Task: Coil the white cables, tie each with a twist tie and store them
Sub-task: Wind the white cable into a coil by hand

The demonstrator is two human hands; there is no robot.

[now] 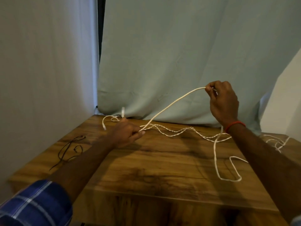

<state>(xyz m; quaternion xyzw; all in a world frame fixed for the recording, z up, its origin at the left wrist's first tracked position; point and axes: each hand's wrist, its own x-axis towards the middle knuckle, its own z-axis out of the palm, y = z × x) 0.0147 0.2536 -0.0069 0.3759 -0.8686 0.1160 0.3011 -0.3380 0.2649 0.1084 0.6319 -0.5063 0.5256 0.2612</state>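
Head view: left hand (128, 131) pinches a white cable (171, 105) low at centre, right hand (223, 101) pinches it raised at right. Remaining length sprawls over the bench (146, 168); no coil formed, dark ties (71, 149) at left untouched, storing undone.

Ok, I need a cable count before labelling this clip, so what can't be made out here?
All in the head view:
1. White cables: how many; strands twist together on the table and pass behind the right forearm.
2. Cable inside the right hand: covered by its fingers.
3. Dark twist ties at left: too thin and blurred to count.
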